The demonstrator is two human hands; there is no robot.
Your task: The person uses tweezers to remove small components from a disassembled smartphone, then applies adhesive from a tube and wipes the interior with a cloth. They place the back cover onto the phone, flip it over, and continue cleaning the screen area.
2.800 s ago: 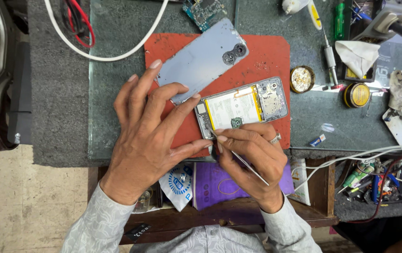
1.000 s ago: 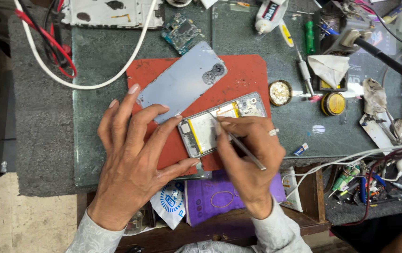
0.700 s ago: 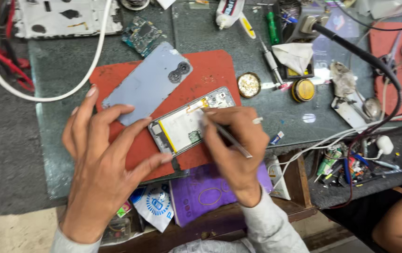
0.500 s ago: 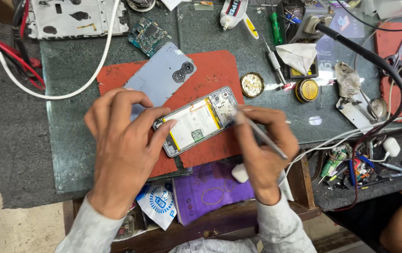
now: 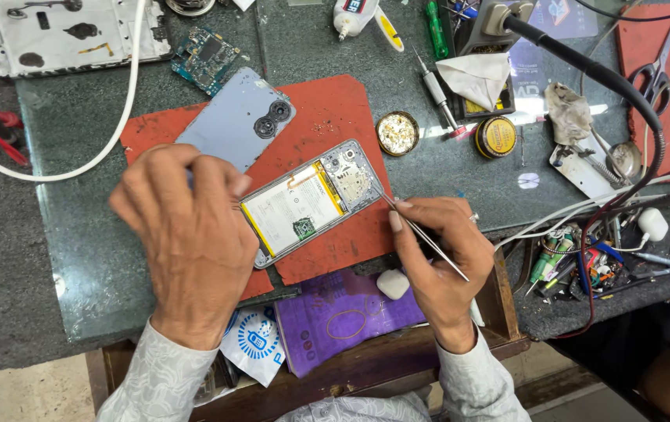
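Note:
An opened phone (image 5: 311, 202) with its white battery and circuit parts exposed lies slanted on a red work mat (image 5: 335, 117). My left hand (image 5: 186, 227) covers its lower left end and grips its edge. My right hand (image 5: 437, 250) pinches thin metal tweezers (image 5: 425, 234), whose tip touches the phone's right edge. The pale blue back cover (image 5: 237, 121) with two camera rings rests on the mat above my left hand.
A green circuit board (image 5: 208, 56) and a white frame (image 5: 69, 35) lie at the back left. Two round tins (image 5: 397, 133), a screwdriver (image 5: 438, 90), a black cable (image 5: 609, 78), scissors (image 5: 659, 62) and tangled wires (image 5: 585, 258) crowd the right. A purple pouch (image 5: 343, 316) sits at the front edge.
My left hand has curled over the phone's lower end and gripped it. My right hand drew back to the right, with the tweezers' tip moving from the phone's middle to its right edge.

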